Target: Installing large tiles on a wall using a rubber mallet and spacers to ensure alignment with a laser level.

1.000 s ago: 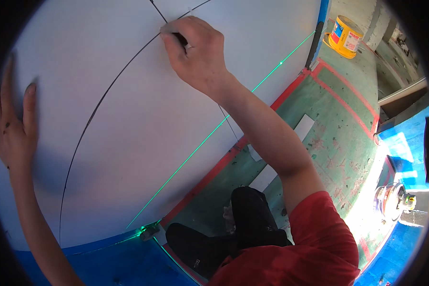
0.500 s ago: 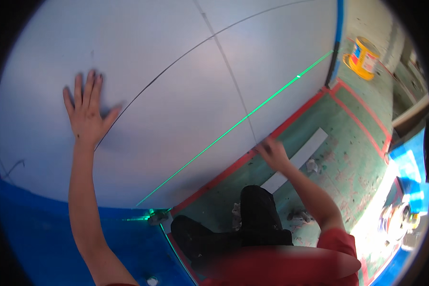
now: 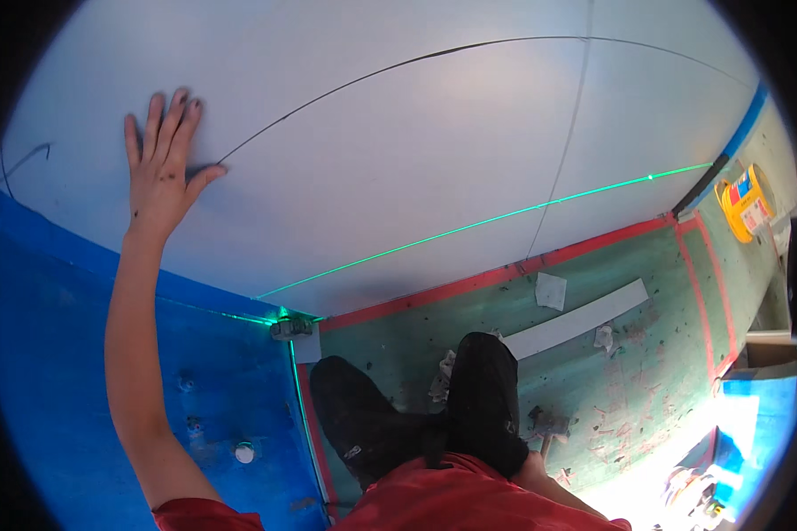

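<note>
The left hand (image 3: 161, 173) lies flat, fingers spread, on the white wall panel (image 3: 398, 168), gripping nothing. A long pencil arc (image 3: 416, 60) and one straight line (crossing the green laser line (image 3: 469, 229)) are already drawn. The right hand seems hidden low behind the red shirt (image 3: 434, 500); its grip can't be judged.

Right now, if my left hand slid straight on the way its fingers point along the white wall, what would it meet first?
The left hand lies flat on the white wall, fingers pointing up. That way looks free: only bare wall to the picture's edge.

A building site under renovation: bare white wallboard (image 3: 398, 159), green laser line (image 3: 469, 228), taped floor protection (image 3: 629, 372).
</note>
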Tool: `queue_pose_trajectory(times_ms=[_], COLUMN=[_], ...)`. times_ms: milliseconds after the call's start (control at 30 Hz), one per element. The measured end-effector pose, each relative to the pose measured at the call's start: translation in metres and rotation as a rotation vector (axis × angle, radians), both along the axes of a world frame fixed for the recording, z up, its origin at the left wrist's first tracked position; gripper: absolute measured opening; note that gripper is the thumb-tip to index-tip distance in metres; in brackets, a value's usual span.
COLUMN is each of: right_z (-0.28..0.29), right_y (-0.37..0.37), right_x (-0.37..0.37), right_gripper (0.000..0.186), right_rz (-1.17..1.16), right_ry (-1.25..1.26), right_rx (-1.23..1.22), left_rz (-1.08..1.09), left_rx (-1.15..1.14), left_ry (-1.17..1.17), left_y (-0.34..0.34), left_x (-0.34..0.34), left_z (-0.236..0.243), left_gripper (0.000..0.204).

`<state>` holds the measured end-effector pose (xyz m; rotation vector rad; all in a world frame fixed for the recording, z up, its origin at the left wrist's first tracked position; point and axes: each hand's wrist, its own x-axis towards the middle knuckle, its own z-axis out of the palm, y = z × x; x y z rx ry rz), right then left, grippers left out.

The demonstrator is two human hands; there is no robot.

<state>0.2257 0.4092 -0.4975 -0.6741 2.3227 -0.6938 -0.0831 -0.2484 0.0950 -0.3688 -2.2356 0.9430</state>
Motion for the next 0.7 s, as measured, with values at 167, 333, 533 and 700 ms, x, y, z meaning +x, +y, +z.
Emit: queue_pose_trajectory(times_ms=[167,333,533,700], right_z=[0.076,0.100,0.134,0.154], right_y=[-0.106,-0.212,-0.305,-0.365], right_x=[-0.040,-0.060,-0.084,-0.078], right_gripper=[0.041,0.039,0.037,0.035], right_rz=[0.081,0.072,0.050,0.052], right_ry=[0.356,0.397,0.433,0.450], right_rx=[-0.362,-0.278,-0.239,-0.237], left_rz=[0.032,-0.047,0.023,0.074], left_rx=[-0.041,0.050,0.143,0.205], left_ry=[0.009,0.065,0.106,0.135], left_y=[-0.025,-0.094,-0.226,-0.290], left_x=[0.017,0.054,0.151,0.211], left_z=[0.003,0.005,0.015,0.048], left_gripper=[0.094,0.094,0.099,0.101])
